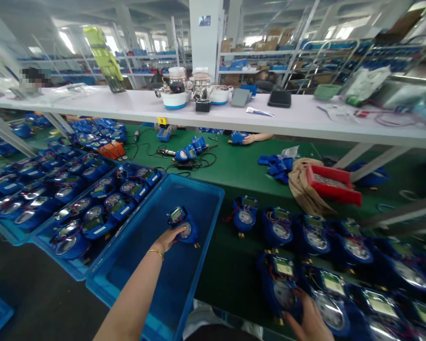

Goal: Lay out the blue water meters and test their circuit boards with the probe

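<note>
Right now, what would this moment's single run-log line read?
left hand: touching blue meter in blue tray | right hand: touching second meter on green bench | left side: meter-filled trays | right side: more meters

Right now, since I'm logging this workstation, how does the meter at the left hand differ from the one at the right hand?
The left meter is within the blue tray; the right meter is over the green bench.
The left meter's display points toward the view's upper left; the right meter's points nearly straight up the picture.
The left meter looks smaller than the right one.
Both have blue housings and round dials.
</note>
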The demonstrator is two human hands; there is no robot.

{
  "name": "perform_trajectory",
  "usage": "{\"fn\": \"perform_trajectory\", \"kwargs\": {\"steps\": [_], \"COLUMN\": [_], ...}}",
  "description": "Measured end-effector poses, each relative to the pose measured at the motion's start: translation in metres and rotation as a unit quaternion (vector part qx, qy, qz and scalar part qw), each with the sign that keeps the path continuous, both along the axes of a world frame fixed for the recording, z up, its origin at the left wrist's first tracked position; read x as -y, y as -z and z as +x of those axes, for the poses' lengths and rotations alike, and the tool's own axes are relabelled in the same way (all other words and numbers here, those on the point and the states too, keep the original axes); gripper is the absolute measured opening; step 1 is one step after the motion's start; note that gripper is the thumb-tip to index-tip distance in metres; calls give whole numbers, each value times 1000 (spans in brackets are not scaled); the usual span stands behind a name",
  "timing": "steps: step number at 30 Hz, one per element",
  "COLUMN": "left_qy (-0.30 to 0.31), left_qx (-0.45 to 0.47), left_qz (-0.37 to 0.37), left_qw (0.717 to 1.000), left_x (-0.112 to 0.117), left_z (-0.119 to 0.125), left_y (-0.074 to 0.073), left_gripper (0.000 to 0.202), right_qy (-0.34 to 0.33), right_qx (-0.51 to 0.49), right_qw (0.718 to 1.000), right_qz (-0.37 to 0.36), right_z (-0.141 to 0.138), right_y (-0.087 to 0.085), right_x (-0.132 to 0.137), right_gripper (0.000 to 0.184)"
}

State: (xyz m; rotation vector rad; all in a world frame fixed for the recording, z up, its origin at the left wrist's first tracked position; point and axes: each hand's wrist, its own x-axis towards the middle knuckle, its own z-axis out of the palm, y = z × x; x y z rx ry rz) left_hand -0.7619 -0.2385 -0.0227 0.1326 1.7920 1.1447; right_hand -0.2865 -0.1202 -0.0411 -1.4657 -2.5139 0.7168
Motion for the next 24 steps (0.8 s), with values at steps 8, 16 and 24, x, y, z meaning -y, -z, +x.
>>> {"fn": "perform_trajectory", "kwargs": {"steps": [8, 16, 24], "left_qy": [-146, -155, -73], "left_qx": [14, 9, 40], "left_qz": [69, 78, 117], "left_qw": [987, 985, 990], "left_x": [-54, -36, -14], "left_z": [41, 50, 116], "left_y": [0, -46, -72], "left_gripper": [28, 23, 20], "right_qy": [16, 23, 17], "right_qx": [2, -12, -7], "right_qw": [999, 996, 995], "right_qz": [-42, -85, -101], "right_z": [-20, -20, -18], "right_y": [-36, -39, -44], "right_x": [7, 3, 0], "right_gripper": [43, 40, 43]}}
